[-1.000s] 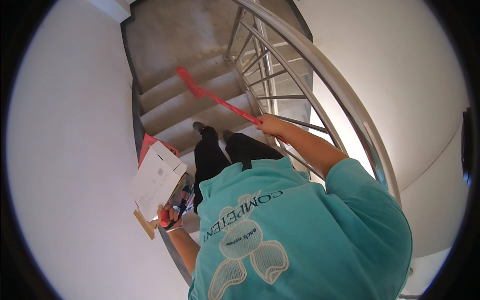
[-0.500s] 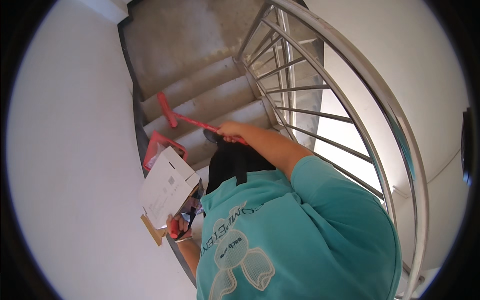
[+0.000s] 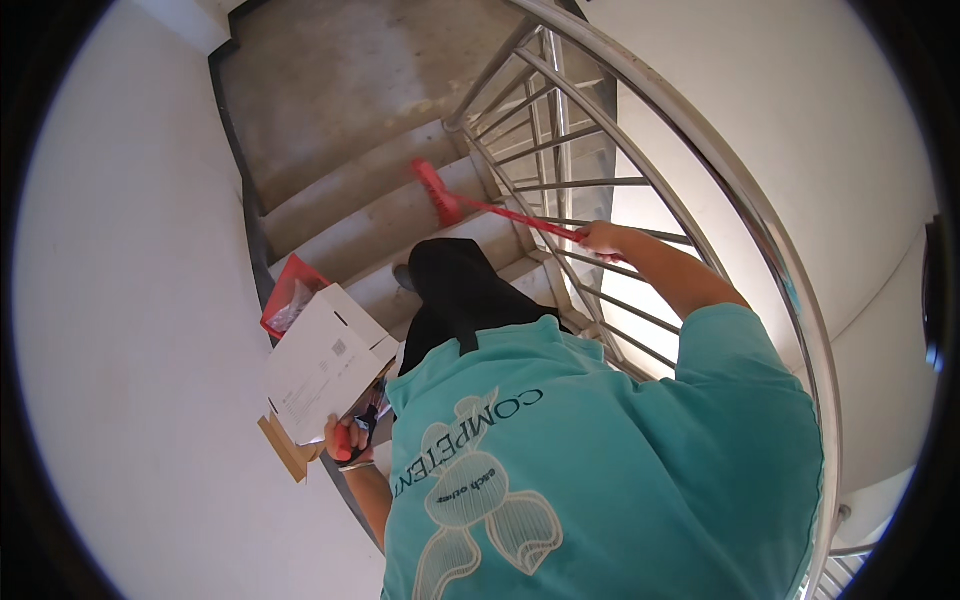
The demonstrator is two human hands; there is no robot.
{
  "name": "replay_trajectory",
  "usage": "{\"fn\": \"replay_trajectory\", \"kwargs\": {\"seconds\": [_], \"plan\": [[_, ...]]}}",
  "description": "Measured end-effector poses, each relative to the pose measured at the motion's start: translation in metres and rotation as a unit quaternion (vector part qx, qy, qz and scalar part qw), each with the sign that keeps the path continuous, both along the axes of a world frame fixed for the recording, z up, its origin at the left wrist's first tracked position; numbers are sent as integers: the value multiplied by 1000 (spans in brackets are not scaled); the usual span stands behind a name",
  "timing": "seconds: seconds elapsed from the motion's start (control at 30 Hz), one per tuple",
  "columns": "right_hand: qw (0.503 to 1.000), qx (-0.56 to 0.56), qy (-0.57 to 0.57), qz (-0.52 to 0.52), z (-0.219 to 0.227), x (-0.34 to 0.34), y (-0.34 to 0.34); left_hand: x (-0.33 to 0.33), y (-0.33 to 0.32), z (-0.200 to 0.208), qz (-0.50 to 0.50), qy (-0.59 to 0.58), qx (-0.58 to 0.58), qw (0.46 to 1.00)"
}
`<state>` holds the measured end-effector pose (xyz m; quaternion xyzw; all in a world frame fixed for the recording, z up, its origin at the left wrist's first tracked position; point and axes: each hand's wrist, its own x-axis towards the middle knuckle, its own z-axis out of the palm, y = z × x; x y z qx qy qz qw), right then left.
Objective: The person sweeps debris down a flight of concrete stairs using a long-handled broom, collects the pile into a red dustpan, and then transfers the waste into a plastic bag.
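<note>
My right hand [image 3: 606, 242] is closed around the red stick of a broom [image 3: 437, 193], held out to the right near the railing. The broom's red head is over a stair step, slightly blurred. At the lower left, my left hand [image 3: 347, 440] grips a red handle beside a white cardboard box [image 3: 328, 365]. A red dustpan [image 3: 283, 281] with clear plastic in it shows past the box's far edge. The box hides whether the handle joins the dustpan. Along the box's right side, some dark and coloured items are partly visible.
Grey concrete stairs [image 3: 350, 222] lead down to a landing [image 3: 320, 80]. A curved metal railing [image 3: 690, 110] runs along the right, with bars below it. A white wall [image 3: 130, 300] with a dark skirting stands close on the left. A brown cardboard flap [image 3: 283, 450] sticks out near the wall.
My right hand has swung right toward the railing, and the broom head has moved right across the steps. My left hand still grips the red handle; the box and dustpan have shifted slightly in view.
</note>
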<state>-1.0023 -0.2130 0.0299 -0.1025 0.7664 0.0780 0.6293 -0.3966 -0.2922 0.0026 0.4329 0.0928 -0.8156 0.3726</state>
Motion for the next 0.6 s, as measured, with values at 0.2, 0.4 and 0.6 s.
{"fn": "replay_trajectory", "kwargs": {"seconds": [0.2, 0.4, 0.6], "plan": [[922, -49, 151, 353, 8, -11, -1, 1, -4, -9, 12, -12, -17, 1000], [939, -14, 108, 328, 42, 44, 16, 19, -6, -9, 32, 0, 14, 999], [901, -16, 176, 396, -9, 53, -7, 20, 1, -6, 52, -31, 16, 998]]}}
